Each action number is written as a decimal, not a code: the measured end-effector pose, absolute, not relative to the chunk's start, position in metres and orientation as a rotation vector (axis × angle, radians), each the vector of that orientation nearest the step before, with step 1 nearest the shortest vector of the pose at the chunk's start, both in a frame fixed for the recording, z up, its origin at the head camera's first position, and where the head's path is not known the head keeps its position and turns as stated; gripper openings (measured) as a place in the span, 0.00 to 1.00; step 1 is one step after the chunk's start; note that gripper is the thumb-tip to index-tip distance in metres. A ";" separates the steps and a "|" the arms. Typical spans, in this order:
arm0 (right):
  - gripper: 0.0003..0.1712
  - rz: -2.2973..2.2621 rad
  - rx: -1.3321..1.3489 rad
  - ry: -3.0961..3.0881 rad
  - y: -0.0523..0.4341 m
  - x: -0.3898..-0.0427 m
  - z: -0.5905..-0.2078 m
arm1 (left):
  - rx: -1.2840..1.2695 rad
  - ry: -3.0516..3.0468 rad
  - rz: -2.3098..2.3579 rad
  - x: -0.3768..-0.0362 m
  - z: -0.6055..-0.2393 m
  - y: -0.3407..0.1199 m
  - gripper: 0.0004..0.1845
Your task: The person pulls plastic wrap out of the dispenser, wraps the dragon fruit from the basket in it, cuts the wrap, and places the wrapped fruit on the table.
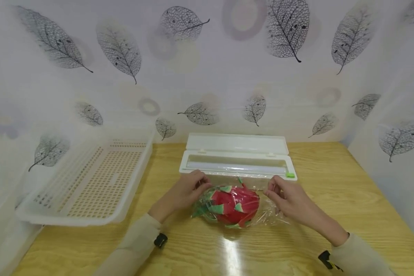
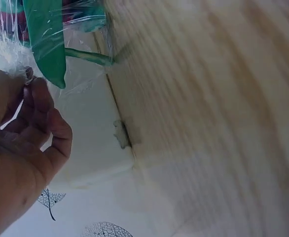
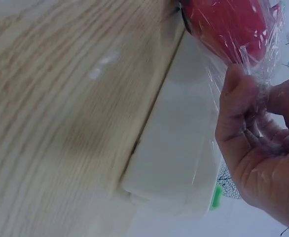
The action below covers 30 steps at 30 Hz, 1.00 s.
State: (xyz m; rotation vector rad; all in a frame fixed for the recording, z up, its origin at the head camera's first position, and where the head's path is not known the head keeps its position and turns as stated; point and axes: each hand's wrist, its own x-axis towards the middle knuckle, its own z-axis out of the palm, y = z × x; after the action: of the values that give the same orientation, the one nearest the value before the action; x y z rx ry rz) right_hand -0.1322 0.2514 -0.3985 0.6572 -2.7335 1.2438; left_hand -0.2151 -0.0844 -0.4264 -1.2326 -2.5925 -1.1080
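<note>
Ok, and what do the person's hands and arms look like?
The left hand and right hand are gloveless. Pale beige sleeves leave the wrists bare. A small black piece shows by the left cuff; another black piece, with a yellow streak, by the right.

My head view looks forward and down; both wrist views, tilted and close, share the dragon fruit (image 1: 237, 205).
</note>
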 end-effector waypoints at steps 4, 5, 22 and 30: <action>0.06 1.186 0.633 -2.816 0.257 -0.130 -0.394 | -1.111 -2.578 -1.105 -0.212 -0.423 -0.092 0.04; 0.05 1.156 0.628 -2.834 0.259 -0.129 -0.392 | -1.095 -2.555 -1.101 -0.212 -0.421 -0.095 0.03; 0.08 0.994 0.635 -2.821 0.253 -0.126 -0.402 | -1.413 -2.625 -0.817 -0.171 -0.393 -0.072 0.19; 0.05 1.123 0.495 -2.894 0.268 -0.125 -0.396 | -1.349 -2.644 -0.827 -0.160 -0.400 -0.060 0.31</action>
State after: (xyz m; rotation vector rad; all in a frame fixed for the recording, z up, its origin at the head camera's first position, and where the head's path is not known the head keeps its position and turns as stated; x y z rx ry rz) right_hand -0.1255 0.2679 -0.3956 0.4950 -2.8940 1.1234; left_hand -0.1601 -0.0599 -0.3998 -1.3491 -2.6445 -0.8271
